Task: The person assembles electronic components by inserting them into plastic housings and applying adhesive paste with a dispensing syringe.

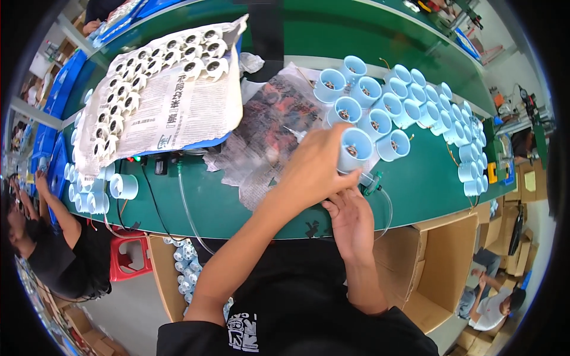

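Note:
My left hand [312, 166] is closed round a light blue cup [356, 151], its thumb low on the cup's wall. Small brownish metallic-looking parts show inside the cup. Just below, my right hand [351, 222] has its palm turned up and its fingers bent in beneath the left thumb; what they grip, if anything, is hidden. A clear syringe [367, 179] with a green hose fitting [373, 186] runs behind my left hand. Its pale tip [297, 134] pokes out on the other side; the hand covers its middle.
Many similar blue cups [393, 105] stand at the right. White toothed rings [192, 68] lie on a newspaper-covered tray [196, 113] at the left. Crumpled plastic sheeting [261, 136] covers the middle. Cardboard boxes [442, 267] stand below the green table [273, 222]. A co-worker [56, 243] sits at left.

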Demonstrator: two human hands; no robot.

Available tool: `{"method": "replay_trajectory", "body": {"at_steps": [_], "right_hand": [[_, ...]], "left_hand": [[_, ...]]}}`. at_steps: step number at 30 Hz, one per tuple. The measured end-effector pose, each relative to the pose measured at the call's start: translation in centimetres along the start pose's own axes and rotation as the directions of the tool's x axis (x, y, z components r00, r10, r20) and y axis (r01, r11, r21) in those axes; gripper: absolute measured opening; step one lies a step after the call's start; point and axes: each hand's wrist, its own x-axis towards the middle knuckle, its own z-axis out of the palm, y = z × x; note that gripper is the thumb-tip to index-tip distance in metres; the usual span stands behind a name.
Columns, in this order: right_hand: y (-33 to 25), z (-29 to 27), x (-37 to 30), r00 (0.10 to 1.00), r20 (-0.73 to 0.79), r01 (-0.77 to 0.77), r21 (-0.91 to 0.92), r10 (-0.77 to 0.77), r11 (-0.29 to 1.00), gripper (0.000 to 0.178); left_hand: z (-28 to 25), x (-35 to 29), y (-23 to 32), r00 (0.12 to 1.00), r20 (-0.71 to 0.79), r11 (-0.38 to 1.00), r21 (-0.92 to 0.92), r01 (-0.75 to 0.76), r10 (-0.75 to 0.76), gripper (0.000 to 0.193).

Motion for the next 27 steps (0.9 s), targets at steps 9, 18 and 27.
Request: {"method": "replay_trajectory", "body": {"at_steps": [9, 18, 27], "right_hand": [[0.7, 0.2, 0.1, 0.979, -0.03, 0.197, -0.092, -0.2, 0.976, 0.046], [0.5, -1.7, 2.4, 0.995, 0.077, 0.064, -0.115, -0.056, 0.991, 0.045], [-4.2, 1.8, 5.8, 0.868, 0.227, 0.15, 0.728, -0.441, 0.669, 0.044]], "left_hand": [[0.2, -3.7, 2.8, 0.973, -0.165, 0.931, -0.352, 0.095, -0.162, 0.063], [-3.0, -6.9, 5.4, 0.982, -0.137, 0.884, -0.432, -0.178, 0.13, 0.074], [-4.1, -9.2, 2.0, 0.94, 0.071, 0.927, -0.153, 0.342, -0.335, 0.062]]}}
